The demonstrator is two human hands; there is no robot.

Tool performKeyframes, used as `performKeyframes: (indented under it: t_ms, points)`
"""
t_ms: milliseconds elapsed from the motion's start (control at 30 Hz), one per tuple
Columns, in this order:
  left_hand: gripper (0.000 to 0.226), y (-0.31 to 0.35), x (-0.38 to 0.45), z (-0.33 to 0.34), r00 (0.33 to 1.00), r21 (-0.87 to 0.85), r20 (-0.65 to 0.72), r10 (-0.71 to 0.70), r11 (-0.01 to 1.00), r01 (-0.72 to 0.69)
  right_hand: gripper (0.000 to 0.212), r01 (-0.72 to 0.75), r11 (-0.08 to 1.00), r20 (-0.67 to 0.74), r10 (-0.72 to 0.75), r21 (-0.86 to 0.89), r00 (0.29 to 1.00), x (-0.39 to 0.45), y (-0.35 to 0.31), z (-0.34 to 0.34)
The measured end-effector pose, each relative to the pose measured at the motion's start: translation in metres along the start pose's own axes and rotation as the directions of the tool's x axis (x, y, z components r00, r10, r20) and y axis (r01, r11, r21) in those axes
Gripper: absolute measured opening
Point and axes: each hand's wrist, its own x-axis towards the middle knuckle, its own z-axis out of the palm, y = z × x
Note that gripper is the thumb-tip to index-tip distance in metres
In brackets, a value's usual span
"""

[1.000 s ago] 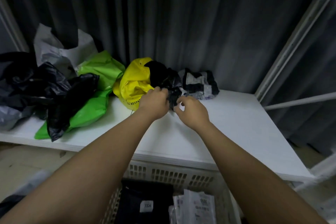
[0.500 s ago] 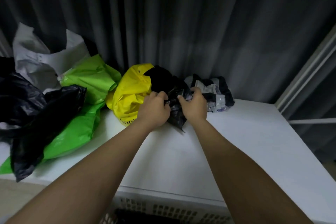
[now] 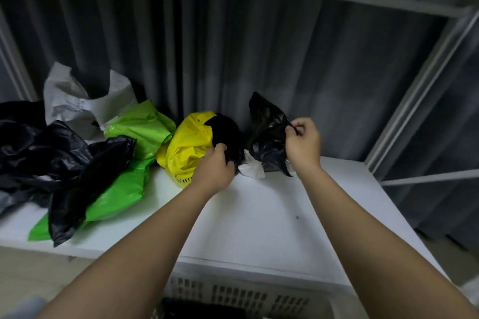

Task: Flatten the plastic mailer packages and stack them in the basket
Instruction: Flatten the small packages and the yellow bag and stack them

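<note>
The basket [image 3: 241, 298] is cut off by the near edge; only its slotted far wall and a dark strip of contents show. The black mailer [image 3: 267, 137] covers most of a white package [image 3: 251, 169] behind it. The left hand [image 3: 215, 166] hides its own fingertips in black plastic and covers part of the print on the yellow bag [image 3: 186, 147], which stays unreadable. At far left, the black bags [image 3: 39, 153] run off the frame. Both forearms are cut off by the near edge.
</note>
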Motion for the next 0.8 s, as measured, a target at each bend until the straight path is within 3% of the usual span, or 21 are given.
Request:
performKeyframes:
  t_ms: [133,300,367,433,500,667,733,800]
  points:
    - [0.066,0.027,-0.025,0.0,1.0,-0.234,0.027,0.004,0.972,0.002,0.018,-0.198,0.951,0.05,0.192,0.236,0.98,-0.024,-0.011,-0.037]
    - [0.123,0.034,-0.058,0.018,0.984,-0.523,0.17,-0.046,0.843,0.13,0.012,-0.425,0.703,0.212,0.374,0.57,0.903,-0.064,-0.004,-0.072]
    - [0.119,0.033,-0.072,0.023,0.965,-0.586,0.253,-0.067,0.784,0.208,0.026,-0.465,0.58,0.26,0.403,0.669,0.877,-0.079,0.006,-0.078]
    - [0.112,0.028,-0.082,0.029,0.923,-0.651,0.378,-0.072,0.688,0.32,0.03,-0.484,0.545,0.286,0.41,0.685,0.866,-0.091,0.016,-0.082]
    - [0.11,0.02,-0.086,0.035,0.899,-0.697,0.435,-0.053,0.613,0.373,0.026,-0.491,0.599,0.295,0.4,0.632,0.868,-0.098,0.027,-0.087]
    - [0.09,0.01,-0.08,0.037,0.92,-0.763,0.384,-0.08,0.533,0.365,0.028,-0.411,0.84,0.276,0.325,0.356,0.904,-0.104,0.043,-0.09]
    - [0.081,0.006,-0.073,0.038,0.935,-0.737,0.333,-0.124,0.585,0.34,0.026,-0.277,0.926,0.15,0.245,0.258,0.958,-0.102,0.046,-0.087]
    - [0.068,0.002,-0.068,0.04,0.938,-0.688,0.278,-0.206,0.639,0.344,0.028,-0.02,0.999,0.023,0.019,0.026,1.0,-0.103,0.052,-0.084]
